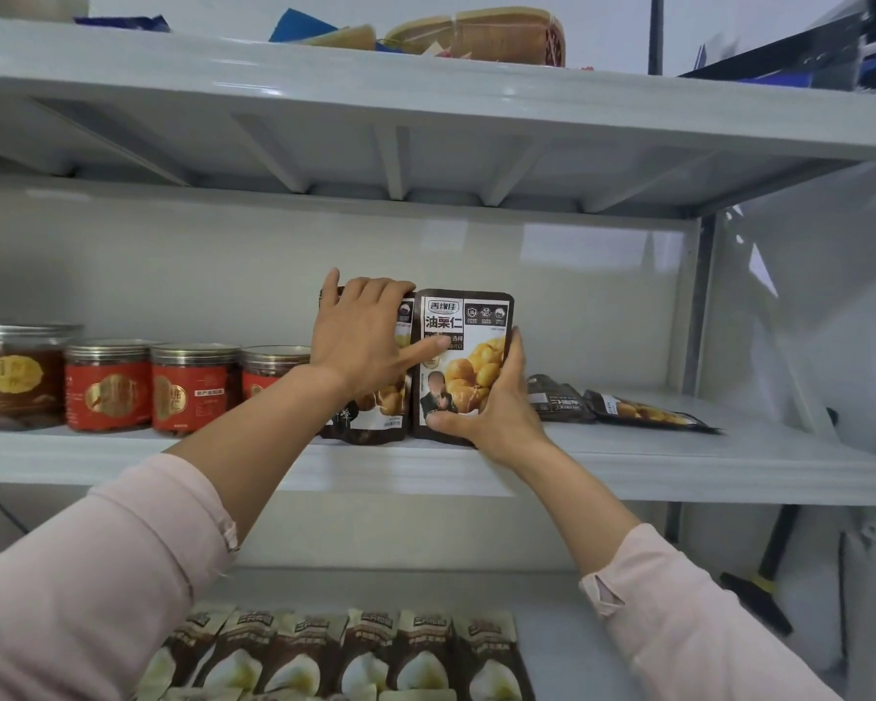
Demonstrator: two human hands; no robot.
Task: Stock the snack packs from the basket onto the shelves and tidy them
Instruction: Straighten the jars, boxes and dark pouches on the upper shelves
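Two dark brown chestnut snack packs stand upright side by side on the middle shelf (628,462). My right hand (496,407) grips the right pack (469,346) at its lower right edge. My left hand (365,336) lies flat over the top of the left pack (375,412), its forefinger reaching across onto the right pack. Two more of the same packs lie flat on the shelf to the right, one (560,399) beside my right hand and another (648,412) further right. No basket is in view.
Several red-labelled jars (193,387) stand in a row at the shelf's left. A row of brown-and-white snack packs (355,655) fills the lower shelf. Packages (481,35) lie on the top shelf. A hammer (764,569) leans at lower right.
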